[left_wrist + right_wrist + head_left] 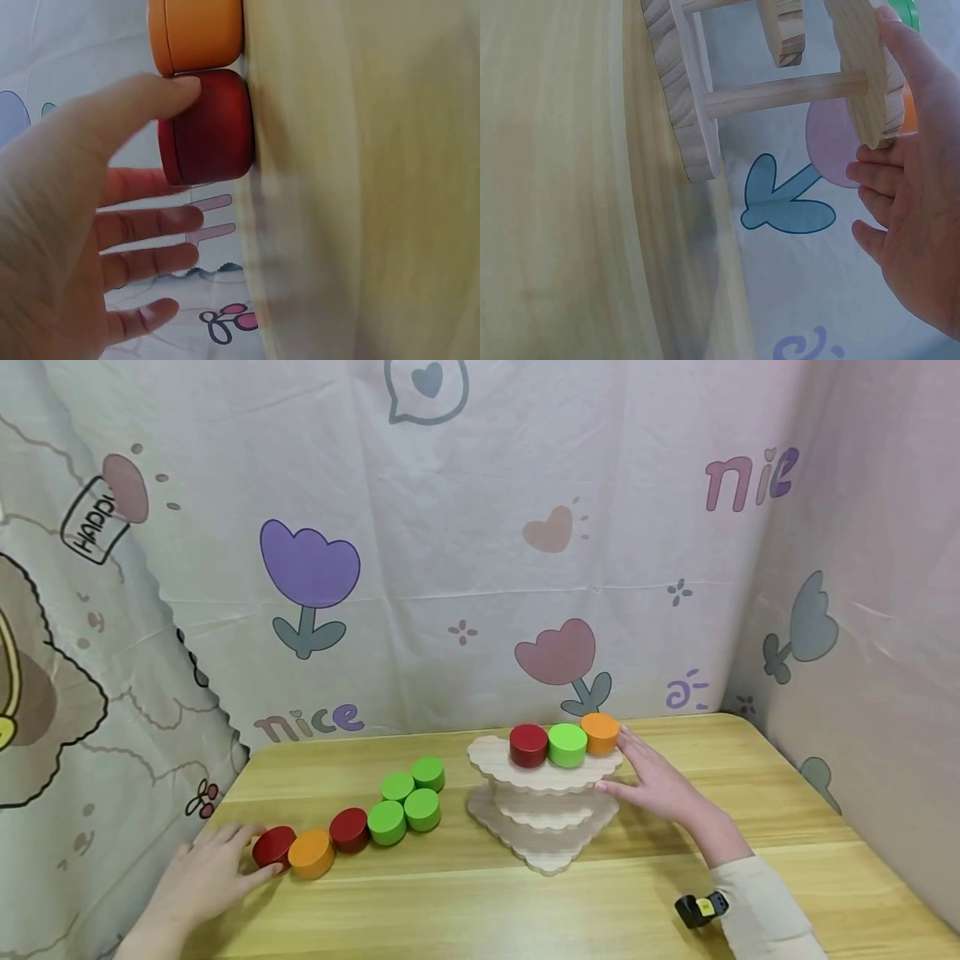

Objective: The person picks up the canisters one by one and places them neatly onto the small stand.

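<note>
At the left of the head view my left hand [198,872] pinches a dark red lidded round tin [274,848]. The left wrist view has the thumb [176,94] across the red tin and the index finger at its far side; the other fingers stay apart from it. A three-tier wooden stand [487,758] carries a red tin [528,745], a green tin [567,744] and an orange tin [601,733] on its top tier. My right hand [663,781] touches that tier's right corner, thumb at the front edge, fingertips beside the orange tin, fingers fairly straight.
An orange tin [311,853] stands against the pinched one, then another red tin [350,830] and several green tins [387,822] in a cluster. The wooden table [420,910] ends at a printed cloth backdrop [450,560]. A black and yellow device [701,908] sits at my right wrist.
</note>
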A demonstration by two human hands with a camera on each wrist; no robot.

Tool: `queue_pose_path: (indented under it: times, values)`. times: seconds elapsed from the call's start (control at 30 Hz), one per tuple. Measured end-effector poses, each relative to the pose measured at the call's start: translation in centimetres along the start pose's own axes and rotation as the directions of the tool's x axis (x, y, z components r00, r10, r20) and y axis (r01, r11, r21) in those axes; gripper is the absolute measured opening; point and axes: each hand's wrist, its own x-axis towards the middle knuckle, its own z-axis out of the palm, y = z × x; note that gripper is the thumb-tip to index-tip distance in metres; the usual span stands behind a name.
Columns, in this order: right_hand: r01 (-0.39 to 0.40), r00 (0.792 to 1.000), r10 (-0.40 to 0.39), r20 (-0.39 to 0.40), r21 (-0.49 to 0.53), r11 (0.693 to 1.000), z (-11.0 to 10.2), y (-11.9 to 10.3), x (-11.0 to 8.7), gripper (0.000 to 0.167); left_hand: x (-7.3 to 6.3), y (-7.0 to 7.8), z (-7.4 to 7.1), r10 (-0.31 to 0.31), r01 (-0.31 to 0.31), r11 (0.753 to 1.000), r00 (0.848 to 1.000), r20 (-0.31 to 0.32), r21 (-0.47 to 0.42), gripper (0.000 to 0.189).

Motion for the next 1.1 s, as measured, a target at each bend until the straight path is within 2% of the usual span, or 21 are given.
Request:
queue_pose_path:
  times: [0.53, 0.73, 0.97, 1.1]
  values:
    - [-0.001, 1.000, 0.000, 0.002, 0.006, 1.000, 0.0, -0.1, 0.0, 0.096, -0.1, 0.0, 0.1, -0.018, 0.019, 1.000, 1.000, 0.014, -0.025, 0.080]
    - [-0.006, 1.000, 0.006, 0.003, 0.013, 1.000, -0.1, -0.2, -0.1, 0.096, -0.1, -0.3, 0.1, -0.019, 0.020, 0.999, 1.000, 0.011, -0.038, 0.075]
    - [-0.004, 1.000, 0.004, -0.005, 0.020, 1.000, -0.1, -0.3, -0.2, 0.096, 0.0, -0.4, -0.5, -0.025, 0.027, 0.998, 0.999, 0.043, -0.061, 0.071]
    - [-0.002, 1.000, 0.002, -0.008, 0.018, 1.000, -0.1, -0.3, -0.2, 0.096, 0.0, -0.3, -1.0, -0.028, 0.030, 0.998, 0.999, 0.031, -0.060, 0.072]
